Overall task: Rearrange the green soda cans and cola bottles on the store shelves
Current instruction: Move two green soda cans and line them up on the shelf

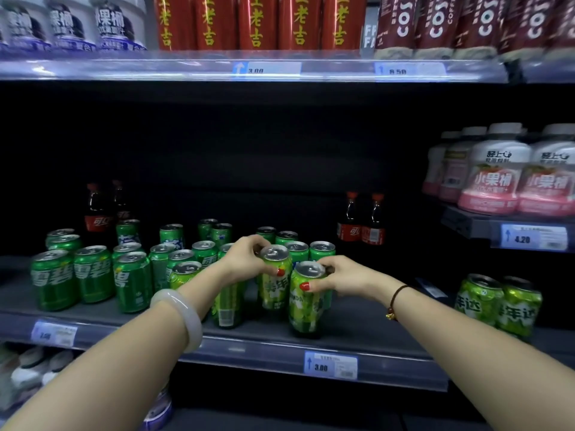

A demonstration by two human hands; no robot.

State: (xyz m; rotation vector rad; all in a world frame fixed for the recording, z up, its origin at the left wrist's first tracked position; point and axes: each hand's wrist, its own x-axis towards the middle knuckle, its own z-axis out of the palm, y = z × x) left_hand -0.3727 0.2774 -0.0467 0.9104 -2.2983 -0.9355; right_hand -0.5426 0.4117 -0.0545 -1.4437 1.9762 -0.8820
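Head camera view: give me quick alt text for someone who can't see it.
Two hands each grip a light-green soda can by its top on the middle shelf: the left hand holds the rear can, the right hand the front can. Dark green cans crowd the shelf to their left, and cola bottles stand at the back.

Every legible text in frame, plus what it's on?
"王老吉": red cans
"COS", cut off: brown bottles
"雪碧": green cans
"可口": cola bottles
"小果桶": pink bottles
"美年": middle can in left hand
"NDA": front can in right hand
"年达": right cans
"3.00": upper tag
"8.50": next tag
"4.20": right tag
"3.00": lower tag
Blurred: left tag
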